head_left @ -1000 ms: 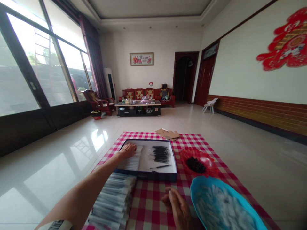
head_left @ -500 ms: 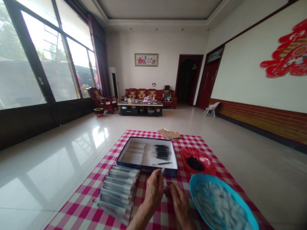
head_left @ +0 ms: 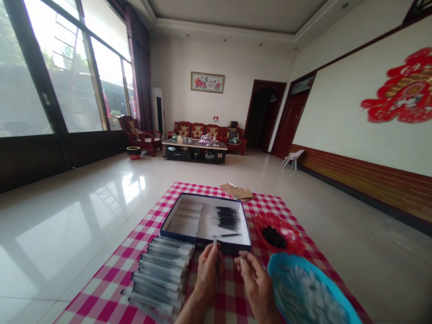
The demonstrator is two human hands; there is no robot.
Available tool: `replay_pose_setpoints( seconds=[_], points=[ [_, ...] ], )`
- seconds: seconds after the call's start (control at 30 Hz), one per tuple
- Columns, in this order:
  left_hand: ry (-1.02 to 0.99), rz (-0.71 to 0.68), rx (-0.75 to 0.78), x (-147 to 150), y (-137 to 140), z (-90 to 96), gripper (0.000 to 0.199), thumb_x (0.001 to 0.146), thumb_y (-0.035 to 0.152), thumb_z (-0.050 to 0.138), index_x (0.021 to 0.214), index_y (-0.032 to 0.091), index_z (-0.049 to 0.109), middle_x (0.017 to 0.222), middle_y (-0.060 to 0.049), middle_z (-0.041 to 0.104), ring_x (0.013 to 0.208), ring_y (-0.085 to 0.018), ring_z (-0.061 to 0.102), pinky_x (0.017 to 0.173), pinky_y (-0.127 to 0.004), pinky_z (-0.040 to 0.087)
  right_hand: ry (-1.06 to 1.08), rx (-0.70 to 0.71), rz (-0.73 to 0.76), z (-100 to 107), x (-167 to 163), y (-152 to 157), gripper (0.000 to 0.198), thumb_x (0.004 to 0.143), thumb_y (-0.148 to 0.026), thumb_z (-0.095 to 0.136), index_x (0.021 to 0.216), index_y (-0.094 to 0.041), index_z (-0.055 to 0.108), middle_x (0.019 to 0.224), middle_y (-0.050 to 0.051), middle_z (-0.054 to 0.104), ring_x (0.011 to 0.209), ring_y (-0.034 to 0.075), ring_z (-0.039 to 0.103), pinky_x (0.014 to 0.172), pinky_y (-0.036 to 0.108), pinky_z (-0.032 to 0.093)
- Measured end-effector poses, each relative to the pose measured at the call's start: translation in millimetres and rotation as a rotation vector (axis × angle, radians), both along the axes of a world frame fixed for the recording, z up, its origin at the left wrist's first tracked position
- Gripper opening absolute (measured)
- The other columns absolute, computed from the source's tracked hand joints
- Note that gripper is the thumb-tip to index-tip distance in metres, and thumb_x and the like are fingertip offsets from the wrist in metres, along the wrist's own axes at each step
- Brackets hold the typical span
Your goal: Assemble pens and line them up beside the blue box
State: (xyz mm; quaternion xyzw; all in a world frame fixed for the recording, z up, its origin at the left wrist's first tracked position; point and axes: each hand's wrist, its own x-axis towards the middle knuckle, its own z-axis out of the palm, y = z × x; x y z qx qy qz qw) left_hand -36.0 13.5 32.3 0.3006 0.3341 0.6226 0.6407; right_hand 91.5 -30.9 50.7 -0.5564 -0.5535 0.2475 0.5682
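My left hand (head_left: 206, 270) is closed around a slim, pale pen tube (head_left: 215, 242), whose tip points up past the fingers. To its right, my right hand (head_left: 254, 280) has its thumb and fingertips pinched together; whatever they hold is too small to make out. Just beyond both hands lies a shallow dark-blue box (head_left: 205, 235) with a white inside. Clear tubes (head_left: 185, 217) fill its left side, and black pen refills (head_left: 227, 217) its right. Left of my left hand are stacked pens (head_left: 162, 270) with clear barrels.
A blue bowl (head_left: 274, 265) of whitish translucent pieces stands by my right hand. Behind it, a red petal-edged dish (head_left: 293, 234) holds small black parts (head_left: 274, 237). Brown cardboard (head_left: 236, 192) lies at the far edge of the checked tablecloth (head_left: 108, 274).
My right hand has shifted slightly right and up, away from my left hand. My left hand has moved a little left, keeping the pen tube. The camera view has tilted slightly.
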Motion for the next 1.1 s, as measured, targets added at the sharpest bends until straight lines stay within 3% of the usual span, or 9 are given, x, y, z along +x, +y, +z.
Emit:
replay_pose_setpoints(
  seconds=[0.1,0.17,0.23,0.33,0.43,0.6,0.83,1.1],
  points=[
    [-0.050,0.063,-0.069,3.0,2.0,-0.1,0.051,0.060,0.059,0.074,0.083,0.015,0.059,0.051,0.007,0.050,0.033,-0.004,0.038,0.030,-0.015,0.024,-0.284,0.029,0.062,46.2,4.2,32.1,0.031,0.084,-0.041,0.051,0.099,-0.020,0.067,0.098,0.010,0.072,0.092,0.023,0.067,0.081,0.029,0.051],
    [-0.056,0.075,-0.098,3.9,3.4,0.9,0.054,0.057,0.060,0.075,0.081,0.014,0.060,0.050,0.006,0.051,0.032,-0.004,0.038,0.029,-0.015,0.024,-0.458,-0.119,0.170,68.7,5.2,61.5,0.029,0.083,-0.036,0.047,0.095,-0.021,0.068,0.096,0.008,0.073,0.090,0.021,0.066,0.078,0.027,0.049],
    [-0.054,0.075,-0.109,4.1,4.4,1.2,0.055,0.055,0.061,0.076,0.079,0.014,0.059,0.049,0.006,0.051,0.031,-0.004,0.037,0.028,-0.015,0.024,-0.541,-0.323,0.316,77.8,4.5,90.0,0.028,0.081,-0.032,0.045,0.081,-0.020,0.071,0.082,0.005,0.073,0.076,0.017,0.065,0.067,0.023,0.048],
    [-0.057,0.077,-0.099,4.2,5.6,-0.8,0.053,0.057,0.061,0.075,0.073,0.015,0.058,0.047,0.007,0.049,0.029,-0.003,0.035,0.028,-0.015,0.024,-0.570,-0.506,0.462,71.2,2.7,119.3,0.024,0.072,-0.025,0.053,0.055,-0.017,0.068,0.050,-0.001,0.063,0.048,0.012,0.054,0.047,0.020,0.038],
    [-0.058,0.075,-0.107,4.9,6.8,-5.2,0.052,0.057,0.063,0.074,0.071,0.015,0.057,0.046,0.007,0.048,0.029,-0.003,0.033,0.028,-0.015,0.023,-0.586,-0.602,0.529,57.5,2.8,131.0,0.021,0.065,-0.021,0.057,0.046,-0.016,0.065,0.038,-0.004,0.053,0.039,0.009,0.042,0.041,0.019,0.030],
    [-0.049,0.059,-0.099,6.4,7.6,-8.9,0.051,0.061,0.063,0.073,0.071,0.015,0.057,0.047,0.008,0.047,0.030,-0.003,0.033,0.029,-0.015,0.024,-0.598,-0.609,0.524,46.2,7.8,141.7,0.027,0.072,-0.024,0.047,0.063,-0.016,0.071,0.053,-0.001,0.064,0.048,0.011,0.053,0.044,0.017,0.036],
    [-0.049,0.066,-0.094,5.3,7.0,-5.4,0.053,0.059,0.064,0.073,0.071,0.015,0.056,0.047,0.008,0.045,0.031,-0.003,0.033,0.029,-0.015,0.023,-0.767,-0.370,0.363,46.2,5.1,150.8,0.029,0.076,-0.017,0.045,0.082,-0.017,0.073,0.082,0.004,0.074,0.077,0.016,0.064,0.067,0.022,0.044],
    [-0.039,0.064,-0.113,6.3,5.1,-3.1,0.052,0.057,0.063,0.074,0.071,0.016,0.057,0.046,0.009,0.044,0.030,-0.003,0.032,0.029,-0.015,0.023,-1.049,-0.361,0.303,41.0,-15.8,151.7,0.022,0.072,-0.005,0.056,0.078,-0.017,0.074,0.087,0.010,0.074,0.089,0.022,0.067,0.079,0.027,0.045]
  ],
)
